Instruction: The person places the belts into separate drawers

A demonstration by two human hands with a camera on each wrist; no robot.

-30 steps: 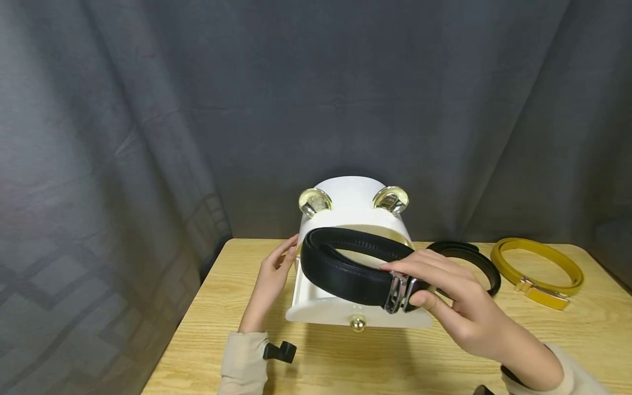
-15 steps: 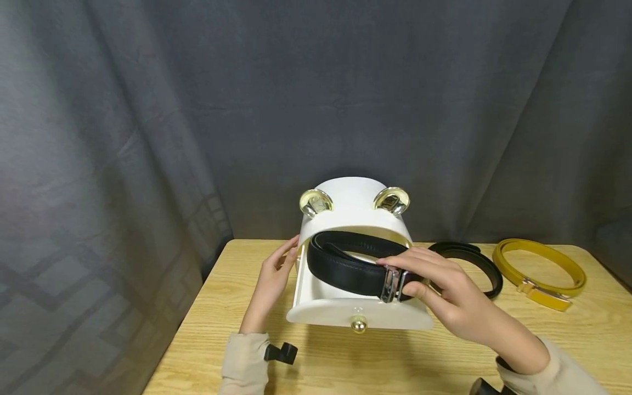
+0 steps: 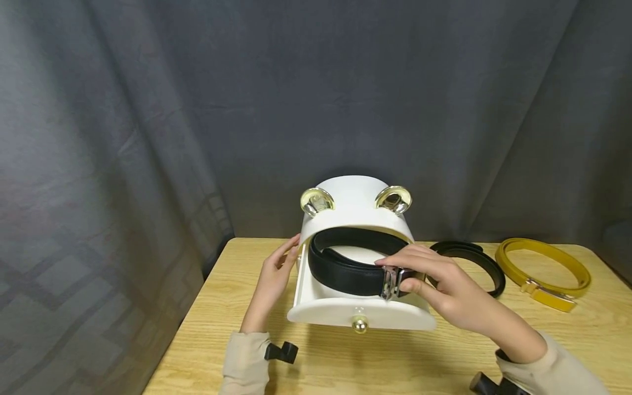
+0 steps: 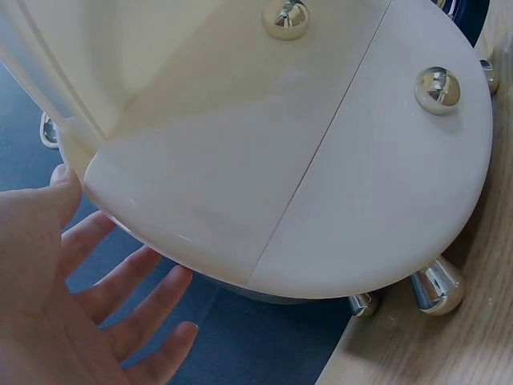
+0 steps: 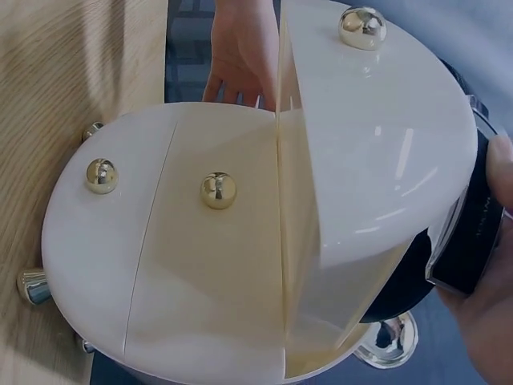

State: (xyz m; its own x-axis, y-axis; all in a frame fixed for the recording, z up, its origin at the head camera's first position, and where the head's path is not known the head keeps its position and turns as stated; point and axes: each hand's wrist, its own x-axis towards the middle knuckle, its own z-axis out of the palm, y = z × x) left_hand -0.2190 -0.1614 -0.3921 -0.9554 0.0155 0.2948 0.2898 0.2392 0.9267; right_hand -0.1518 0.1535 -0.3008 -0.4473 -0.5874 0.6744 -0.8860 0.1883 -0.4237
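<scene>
A coiled black belt [image 3: 345, 277] with a silver buckle is gripped at the buckle end by my right hand [image 3: 444, 282]. The coil is over the pulled-out top drawer [image 3: 321, 311] of a white rounded cabinet [image 3: 353, 200]; whether it touches the drawer floor is hard to tell. Beside the cabinet's left side is my left hand [image 3: 274, 280], fingers extended. In the left wrist view, the left hand [image 4: 88, 289] has its thumb and spread fingers at the cabinet's edge. The right wrist view shows the buckle held between thumb and fingers, with the drawer front [image 5: 385, 136] near it.
A second black coiled belt [image 3: 486, 263] lies on the wooden table [image 3: 222, 307] right of the cabinet. Farther right is a yellow coiled belt [image 3: 543, 249]. Two gold ear-shaped pieces [image 3: 317, 201] stick out from the cabinet top. A grey curtain [image 3: 345, 99] hangs behind.
My right hand has shifted slightly left with the black belt, bringing the coil farther back over the drawer. The left hand stays in place beside the cabinet.
</scene>
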